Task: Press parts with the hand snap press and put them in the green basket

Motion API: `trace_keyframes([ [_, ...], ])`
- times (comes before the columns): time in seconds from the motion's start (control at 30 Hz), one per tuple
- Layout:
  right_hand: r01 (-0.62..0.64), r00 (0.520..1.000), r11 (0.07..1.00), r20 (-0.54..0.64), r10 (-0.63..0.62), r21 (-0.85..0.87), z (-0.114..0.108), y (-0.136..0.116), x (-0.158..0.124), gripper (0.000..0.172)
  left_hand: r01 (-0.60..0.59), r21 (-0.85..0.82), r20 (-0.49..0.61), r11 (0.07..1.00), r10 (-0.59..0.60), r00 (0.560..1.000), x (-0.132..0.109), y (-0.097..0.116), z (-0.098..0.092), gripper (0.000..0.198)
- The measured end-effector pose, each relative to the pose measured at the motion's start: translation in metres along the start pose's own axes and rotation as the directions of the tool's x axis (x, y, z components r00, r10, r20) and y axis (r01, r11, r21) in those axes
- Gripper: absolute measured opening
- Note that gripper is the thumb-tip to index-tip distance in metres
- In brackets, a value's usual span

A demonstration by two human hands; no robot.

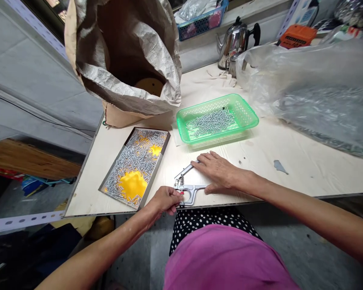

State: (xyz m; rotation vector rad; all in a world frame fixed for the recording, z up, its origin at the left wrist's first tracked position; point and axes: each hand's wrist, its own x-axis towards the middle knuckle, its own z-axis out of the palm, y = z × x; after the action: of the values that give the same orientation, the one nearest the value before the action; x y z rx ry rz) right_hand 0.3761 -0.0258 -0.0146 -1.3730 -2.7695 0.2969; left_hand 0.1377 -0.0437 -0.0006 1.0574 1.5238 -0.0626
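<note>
A grey metal lever hand press [195, 188] lies at the table's front edge, with a spring and a small red part at its jaw. My right hand [219, 171] is around its handles: fingers on the raised upper lever, thumb by the lower handle. My left hand [168, 198] is pinched closed at the jaw; whatever is between its fingertips is too small to make out. Left of the press, a shallow tray [153, 174] with a yellow bottom holds many small silvery metal pins. A green plastic basket [251, 117] behind the press holds more such pins.
A large open paper sack [124, 96] stands at the back left. A clear plastic bag [326, 96] full of small parts fills the right side. Behind are a steel kettle [234, 42] and an orange box [298, 36]. A grey scrap [280, 166] lies on the table [320, 169].
</note>
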Motion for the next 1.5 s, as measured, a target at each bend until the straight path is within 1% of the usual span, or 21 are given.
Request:
trace_keyframes([
  [0.13, -0.028, 1.000, 1.000, 0.013, 0.028, 0.011, -0.003, -0.005, -0.001, 0.093, 0.017, 0.012, -0.013, 1.000, -0.017, 1.000, -0.001, -0.001, 0.001, 0.030],
  [0.23, -0.073, 0.997, 0.997, 0.008, 0.073, 0.012, -0.003, -0.009, -0.003, 0.091, -0.008, 0.023, -0.016, 1.000, 0.009, 1.000, -0.002, -0.003, 0.001, 0.032],
  [0.33, -0.113, 0.993, 0.994, -0.024, 0.113, 0.012, -0.003, -0.012, -0.007, 0.079, -0.042, 0.042, -0.025, 0.998, 0.043, 0.999, -0.004, -0.006, 0.001, 0.032],
  [0.4, -0.127, 0.992, 0.992, -0.026, 0.127, 0.025, -0.005, -0.013, -0.009, 0.065, -0.063, 0.123, -0.055, 0.990, 0.070, 0.996, -0.008, -0.009, 0.002, 0.030],
  [0.47, -0.123, 0.992, 0.991, -0.016, 0.124, 0.042, -0.007, -0.015, -0.011, 0.052, -0.151, 0.307, -0.145, 0.940, 0.203, 0.968, -0.015, -0.010, 0.003, 0.027],
  [0.5, -0.116, 0.993, 0.992, -0.014, 0.117, 0.050, -0.008, -0.016, -0.012, 0.048, -0.212, 0.419, -0.198, 0.883, 0.317, 0.928, -0.018, -0.009, 0.005, 0.025],
  [0.53, -0.108, 0.994, 0.993, -0.014, 0.109, 0.055, -0.008, -0.017, -0.013, 0.044, -0.278, 0.528, -0.229, 0.803, 0.450, 0.863, -0.021, -0.008, 0.007, 0.022],
  [0.57, -0.104, 0.994, 0.993, -0.016, 0.105, 0.058, -0.008, -0.018, -0.014, 0.040, -0.338, 0.622, -0.232, 0.707, 0.578, 0.783, -0.022, -0.006, 0.009, 0.019],
  [0.6, -0.102, 0.994, 0.993, -0.020, 0.103, 0.060, -0.007, -0.019, -0.014, 0.038, -0.386, 0.694, -0.204, 0.607, 0.681, 0.703, -0.022, -0.003, 0.012, 0.022],
  [0.63, -0.103, 0.994, 0.993, -0.024, 0.105, 0.061, -0.006, -0.020, -0.015, 0.038, -0.425, 0.748, -0.152, 0.511, 0.754, 0.639, -0.020, 0.001, 0.016, 0.033],
  [0.67, -0.107, 0.994, 0.992, -0.029, 0.109, 0.064, -0.005, -0.021, -0.015, 0.038, -0.460, 0.784, -0.080, 0.417, 0.802, 0.592, -0.016, 0.005, 0.019, 0.046],
  [0.7, -0.114, 0.993, 0.991, -0.032, 0.117, 0.070, -0.004, -0.022, -0.016, 0.040, -0.488, 0.807, -0.002, 0.332, 0.828, 0.561, -0.010, 0.010, 0.022, 0.059],
  [0.73, -0.122, 0.992, 0.989, -0.033, 0.124, 0.079, -0.003, -0.022, -0.017, 0.043, -0.504, 0.822, 0.068, 0.265, 0.834, 0.548, -0.004, 0.015, 0.025, 0.068],
  [0.83, -0.117, 0.993, 0.987, -0.010, 0.119, 0.113, -0.004, -0.018, -0.022, 0.055, -0.519, 0.843, 0.218, 0.139, 0.794, 0.568, 0.010, 0.028, 0.030, 0.076],
  [0.93, -0.162, 0.987, 0.982, 0.026, 0.160, 0.097, -0.008, -0.013, -0.029, 0.070, -0.494, 0.866, 0.274, 0.081, 0.750, 0.602, 0.015, 0.039, 0.030, 0.075],
  [1.0, -0.201, 0.979, 0.977, 0.033, 0.199, 0.064, -0.011, -0.011, -0.033, 0.071, -0.478, 0.876, 0.284, 0.058, 0.739, 0.610, 0.015, 0.044, 0.029, 0.076],
  [1.13, -0.190, 0.982, 0.982, 0.019, 0.190, -0.002, -0.007, -0.016, -0.037, 0.050, -0.491, 0.871, 0.327, 0.017, 0.725, 0.606, 0.019, 0.053, 0.030, 0.070],
  [1.2, -0.189, 0.982, 0.981, -0.014, 0.189, -0.046, 0.001, -0.021, -0.039, 0.038, -0.497, 0.868, 0.336, 0.012, 0.722, 0.605, 0.021, 0.055, 0.032, 0.060],
  [1.33, -0.146, 0.981, 0.988, -0.134, 0.137, -0.055, 0.023, -0.025, -0.044, 0.005, -0.472, 0.881, 0.298, 0.038, 0.730, 0.615, 0.023, 0.052, 0.038, 0.034],
  [1.4, -0.118, 0.980, 0.993, -0.165, 0.114, -0.015, 0.029, -0.022, -0.044, 0.010, -0.455, 0.889, 0.279, 0.047, 0.733, 0.621, 0.024, 0.051, 0.040, 0.026],
  [1.5, -0.106, 0.980, 0.993, -0.165, 0.111, 0.042, 0.028, -0.017, -0.042, 0.016, -0.436, 0.899, 0.263, 0.049, 0.735, 0.625, 0.025, 0.051, 0.042, 0.028],
])
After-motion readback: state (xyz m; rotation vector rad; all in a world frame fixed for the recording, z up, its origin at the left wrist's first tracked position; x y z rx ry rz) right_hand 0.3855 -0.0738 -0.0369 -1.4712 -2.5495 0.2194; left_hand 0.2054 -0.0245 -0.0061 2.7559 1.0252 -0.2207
